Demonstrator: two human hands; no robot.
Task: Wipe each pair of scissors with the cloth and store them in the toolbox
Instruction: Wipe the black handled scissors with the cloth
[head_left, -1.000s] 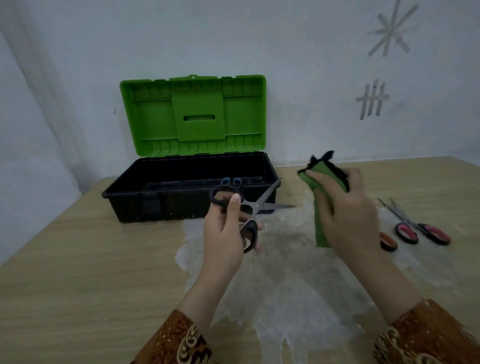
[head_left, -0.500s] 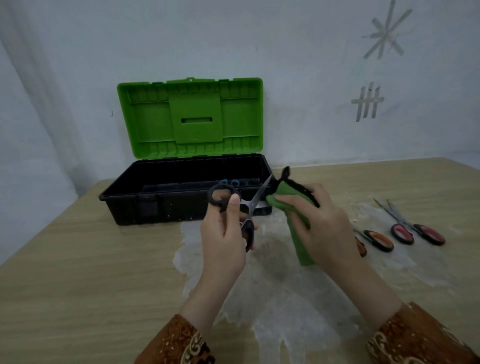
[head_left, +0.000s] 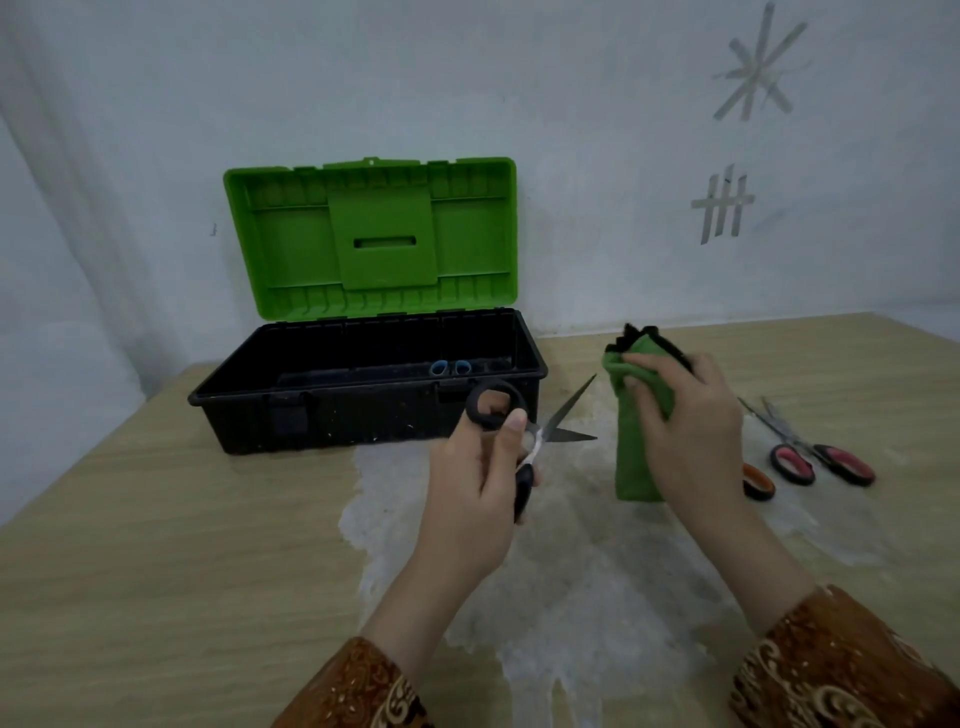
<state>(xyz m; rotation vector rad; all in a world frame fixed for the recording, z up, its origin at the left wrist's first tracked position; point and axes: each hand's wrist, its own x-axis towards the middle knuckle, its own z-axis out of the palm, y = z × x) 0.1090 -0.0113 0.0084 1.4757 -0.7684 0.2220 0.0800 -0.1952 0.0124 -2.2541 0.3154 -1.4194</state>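
Holding item one: black-handled scissors (head_left: 524, 434), gripped by the left hand (head_left: 475, 499) through the handle loops, blades spread apart and pointing right, raised above the table (head_left: 156, 545) just in front of the toolbox (head_left: 363, 384). Item two: green cloth (head_left: 636, 431), bunched with a dark edge at the top, clutched in the right hand (head_left: 685, 436) with fingers curled tight around it; cloth and blades are apart, a clear gap between them. Item three: toolbox, black base with green lid (head_left: 371, 236) standing upright and open against the wall; blue scissor handles (head_left: 449, 368) lie inside near the back. Item four: pink-handled scissors (head_left: 815, 457), flat on the table to the right of the right hand, blades slightly parted. Item five: an orange handle loop (head_left: 757, 482), mostly hidden behind the right wrist. A pale, whitish patch (head_left: 571, 571) covers the tabletop beneath both hands. Patterned brown sleeves (head_left: 831, 670) at both wrists.
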